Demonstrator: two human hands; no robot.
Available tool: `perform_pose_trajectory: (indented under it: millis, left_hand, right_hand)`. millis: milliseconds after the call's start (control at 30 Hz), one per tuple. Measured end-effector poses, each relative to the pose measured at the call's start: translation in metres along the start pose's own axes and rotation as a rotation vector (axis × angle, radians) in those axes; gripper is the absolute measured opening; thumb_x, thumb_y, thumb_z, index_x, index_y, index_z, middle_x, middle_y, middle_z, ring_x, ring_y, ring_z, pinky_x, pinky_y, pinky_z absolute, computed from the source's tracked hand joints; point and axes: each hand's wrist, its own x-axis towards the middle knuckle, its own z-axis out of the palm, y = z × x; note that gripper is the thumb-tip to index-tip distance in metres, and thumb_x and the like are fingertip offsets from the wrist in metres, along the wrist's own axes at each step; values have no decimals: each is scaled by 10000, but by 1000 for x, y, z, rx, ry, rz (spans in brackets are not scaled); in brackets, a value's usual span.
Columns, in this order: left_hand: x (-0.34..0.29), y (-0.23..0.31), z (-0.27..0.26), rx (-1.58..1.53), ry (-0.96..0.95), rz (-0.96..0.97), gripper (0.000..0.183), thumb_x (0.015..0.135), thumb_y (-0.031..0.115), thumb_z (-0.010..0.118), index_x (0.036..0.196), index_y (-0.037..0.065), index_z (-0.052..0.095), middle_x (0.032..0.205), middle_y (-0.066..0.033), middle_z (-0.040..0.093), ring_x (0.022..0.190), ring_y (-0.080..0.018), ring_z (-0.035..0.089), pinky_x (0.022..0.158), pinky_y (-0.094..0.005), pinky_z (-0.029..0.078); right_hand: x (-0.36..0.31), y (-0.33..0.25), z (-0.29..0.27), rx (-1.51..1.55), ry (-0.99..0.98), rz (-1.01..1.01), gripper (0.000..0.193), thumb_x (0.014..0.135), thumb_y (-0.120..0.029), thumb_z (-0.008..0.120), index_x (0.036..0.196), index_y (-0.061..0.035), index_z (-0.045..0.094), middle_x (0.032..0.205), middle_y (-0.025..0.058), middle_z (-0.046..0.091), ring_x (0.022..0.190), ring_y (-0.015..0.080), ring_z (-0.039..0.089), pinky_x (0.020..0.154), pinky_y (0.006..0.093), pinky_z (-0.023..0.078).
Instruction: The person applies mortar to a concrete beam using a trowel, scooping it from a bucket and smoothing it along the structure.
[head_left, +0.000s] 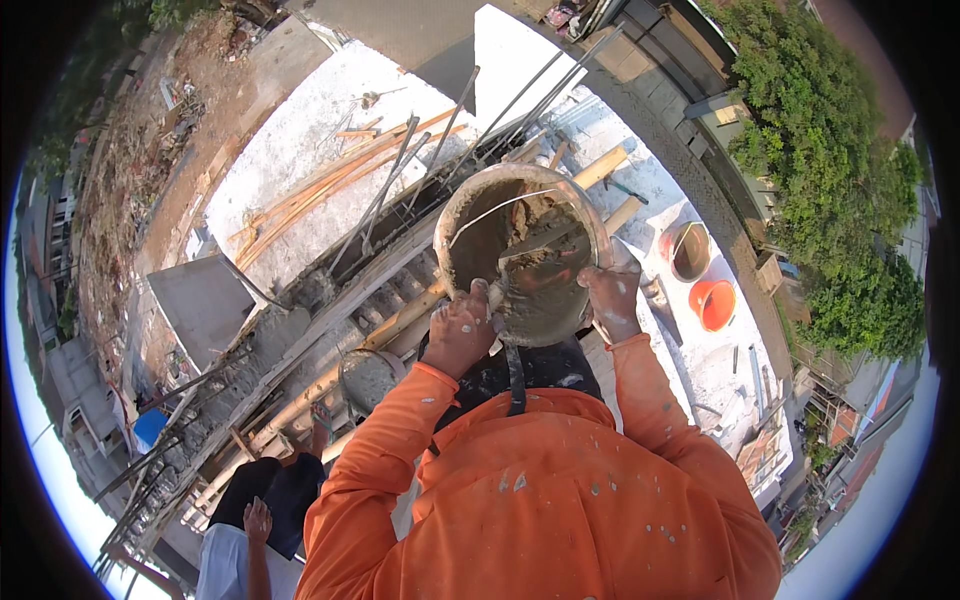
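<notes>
A round bucket (449, 232), its rim caked with grey, is in front of my body with its mouth facing me. Wet grey mortar (540, 300) lies inside, and a trowel (548, 240) rests across it. My left hand (462, 330) is closed at the near left rim, with the trowel's pale handle against its fingers. Whether those fingers also grip the handle I cannot tell. On the right side, my right hand (612, 300) is closed around the rim. A thin wire handle (500, 207) arches over the bucket's mouth. Both hands are smeared with mortar.
Below left is another bucket (370, 380) with grey mortar. Wooden beams (390, 325) and upright steel bars (390, 180) run alongside. A grey-lined bucket (688, 250) and an orange bucket (712, 303) are on the white slab. Another person's hand (257, 520) shows at lower left.
</notes>
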Motion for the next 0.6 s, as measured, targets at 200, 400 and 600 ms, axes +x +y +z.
perform_pose_trajectory:
  millis: [200, 400, 600]
  left_hand:
    - [45, -2, 29, 36, 210, 62, 392, 803, 138, 480, 1143, -43, 406, 839, -183, 576, 772, -370, 605, 659, -413, 499]
    - [27, 6, 20, 69, -20, 265, 267, 812, 134, 471, 1013, -43, 467, 780, -173, 602, 692, -291, 622, 602, -379, 491]
    - [41, 35, -7, 7, 387, 179, 184, 821, 161, 476, 899, -4, 498, 738, -179, 608, 690, -293, 633, 583, -374, 506]
  right_hand:
    - [-1, -37, 5, -110, -60, 2, 274, 664, 88, 529, 931, 60, 582, 707, 39, 579, 544, 71, 505, 475, 221, 406]
    - [19, -27, -14, -65, -62, -23, 281, 620, 89, 530, 888, 45, 605, 632, 22, 563, 491, 83, 490, 437, 230, 389]
    - [2, -33, 7, 5, -94, 25, 248, 620, 86, 560, 859, 37, 605, 656, 35, 572, 521, 107, 524, 456, 236, 412]
